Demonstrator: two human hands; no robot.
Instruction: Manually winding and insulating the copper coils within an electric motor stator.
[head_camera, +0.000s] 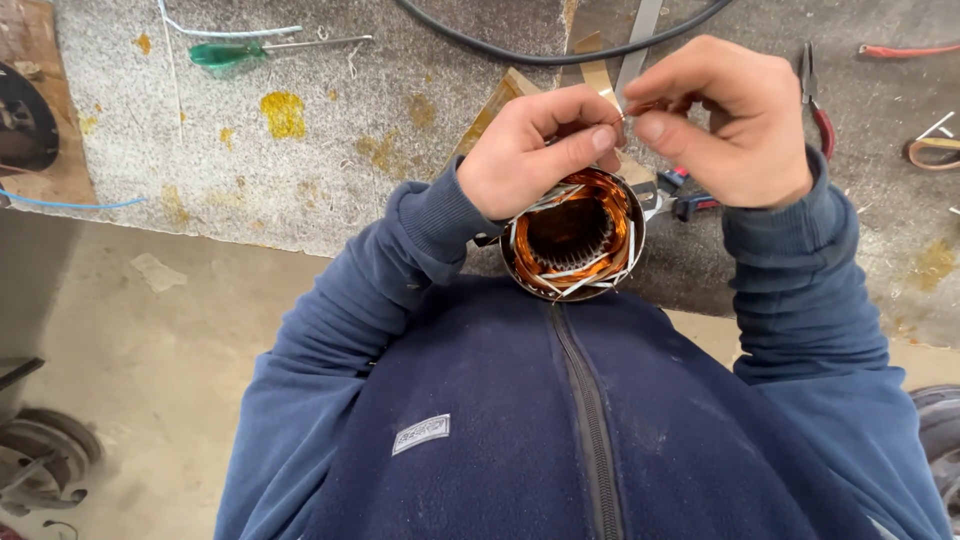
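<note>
My left hand (535, 150) and right hand (725, 120) meet fingertip to fingertip, both pinching a thin copper wire (628, 112) just above the stator (573, 235). The stator sits upright at the bench (330, 170) edge against my blue jacket (520, 420), its orange windings ringed with white paper strips. Just behind my right hand lie pliers (815, 100) with red grips. Further left on the bench lies a green screwdriver (250, 50), and a black cable (540, 55) curves across the top.
</note>
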